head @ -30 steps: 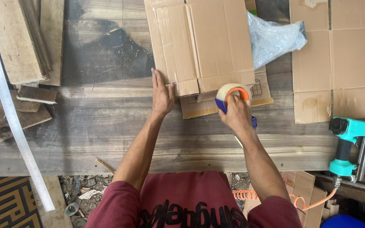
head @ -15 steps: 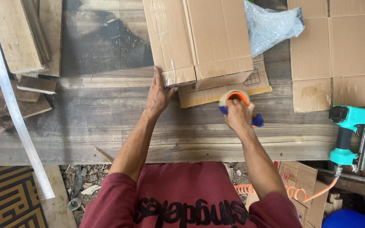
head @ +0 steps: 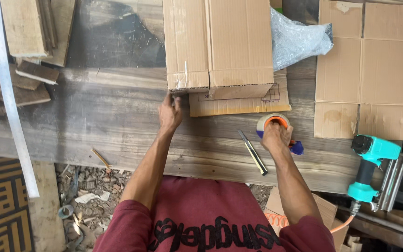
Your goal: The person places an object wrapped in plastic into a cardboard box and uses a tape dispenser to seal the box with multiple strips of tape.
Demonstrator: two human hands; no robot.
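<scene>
A brown cardboard box (head: 218,44) stands on the wooden workbench (head: 108,126), with clear tape along its near left corner. My left hand (head: 170,113) touches the box's near bottom corner with its fingertips. Further right, my right hand (head: 276,136) grips a tape dispenser (head: 274,123) with an orange core and a blue handle, resting on the bench away from the box. A utility knife (head: 253,152) lies on the bench between my arms. A flat cardboard piece (head: 239,105) lies under the box's front edge.
A turquoise nail gun (head: 371,170) with an orange hose sits at the right bench edge. Flattened cardboard sheets (head: 369,70) lie at the right, a plastic bag (head: 297,39) behind the box. Wood planks (head: 24,37) and a white strip (head: 10,98) are at the left.
My right hand has pulled the tape dispenser away from the box, down and to the right onto the bench. My left hand slid down to the box's near corner. The knife has come into view.
</scene>
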